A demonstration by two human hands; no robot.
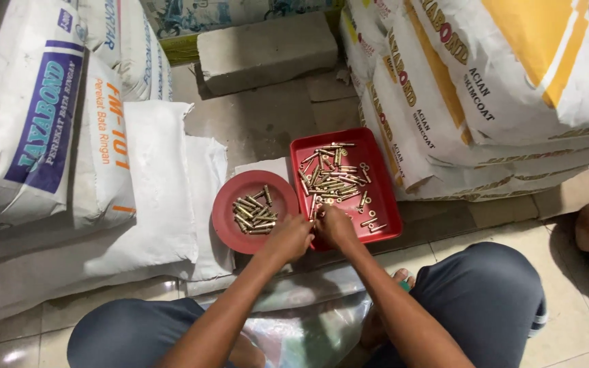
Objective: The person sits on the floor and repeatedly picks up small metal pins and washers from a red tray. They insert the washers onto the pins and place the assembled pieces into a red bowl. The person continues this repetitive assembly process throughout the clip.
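Hands meet at the near edge of a red rectangular tray (384,204) in the head view, the only view here. The left hand (288,238) and the right hand (335,228) touch each other, knuckles up, over the tray's front left corner. Their fingers curl down and inward, pressed close together; whether they pinch a piece I cannot tell, since the backs of the hands hide the tips.

The tray lies on the floor and carries a loose scatter of brass-coloured bolts (335,178) with a few small rings among them. Just beside it on the left, touching or nearly so, sits a round red plate (226,218) with a tighter pile of the same brass pieces (254,211). White sacks (151,177) lie stacked to the left, more sacks (485,88) lean at the right, and a grey concrete block (267,51) stands behind. The person's 2 knees in dark blue trousers (485,300) frame the forearms
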